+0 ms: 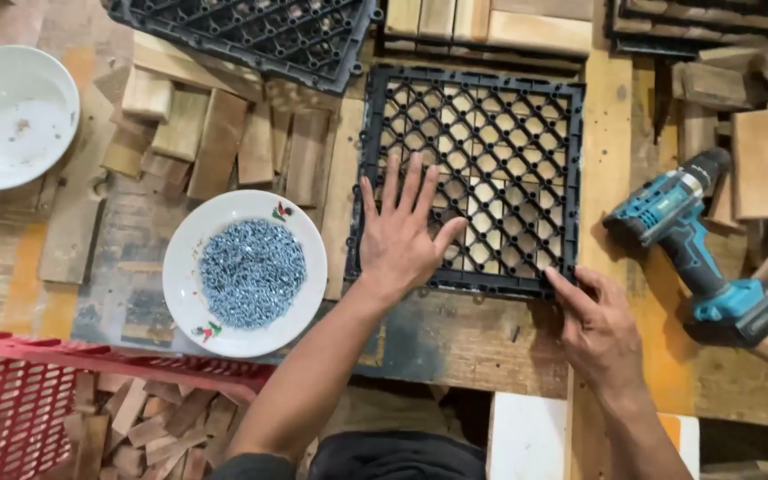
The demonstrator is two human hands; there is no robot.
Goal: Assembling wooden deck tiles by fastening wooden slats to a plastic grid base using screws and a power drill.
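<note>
Black plastic grid (491, 151) lies flat on the wooden bench (455, 342), and both hands are on it. Left hand (402, 236) is open, fingers spread, palm pressed flat on the grid's lower left part. Right hand (596, 324) pinches the grid's near right corner, thumb and fingers closed on the edge. Wooden slats show through the grid's holes, under it.

Just left of the left hand sits a white plate (190, 293) heaped with small grey screws (251, 271). Right of the right hand a teal cordless drill (704, 253) lies on its side, apart from the grid. Beyond the plate, short wood blocks (215, 133) lie in a loose row, and an empty white bowl (11, 116) sits far out to the left. A red crate (20, 391) holding wood offcuts stands near the left forearm. More black grids (251, 36) and slats are stacked past the fingertips, at the bench's far side.
</note>
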